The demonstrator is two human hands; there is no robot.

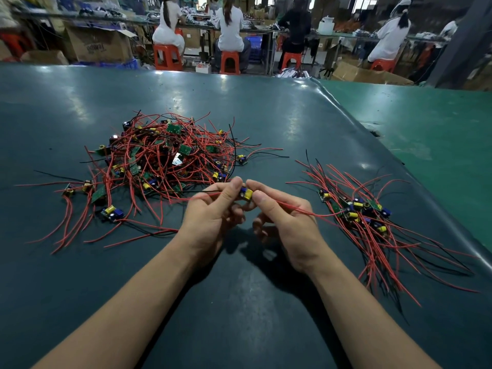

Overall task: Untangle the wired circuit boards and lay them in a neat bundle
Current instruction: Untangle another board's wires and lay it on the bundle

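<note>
Left hand (210,211) and right hand (282,222) raised together just above the desk (239,302), forearms entering from the lower edge. One small circuit board (246,193) with a yellow part and a blue part pinched between the two hands: left thumb and forefinger curled onto its left end, right thumb and forefinger onto its right end, remaining fingers of both hands loosely curled beneath. Red wires (306,212) trailing from the held board, one strand running left past the left hand toward the heap, another running right across the right hand toward the sorted group. Tangled pile (165,155) of boards and red and black wires lying on the desk beyond and to the left of the hands, wire ends splayed outward in all directions, a few loose boards at its near left edge. Bundle (362,211) of boards laid side by side on the desk to the right of the hands, well apart from the pile, wires fanned roughly parallel toward the near right and the far left. Lighter green mat (426,123) adjoining the dark desk surface at far right. Seated workers (229,25) on orange stools (229,62) at benches along the background, backs to the camera, with cardboard boxes (98,45) on the floor at left.
</note>
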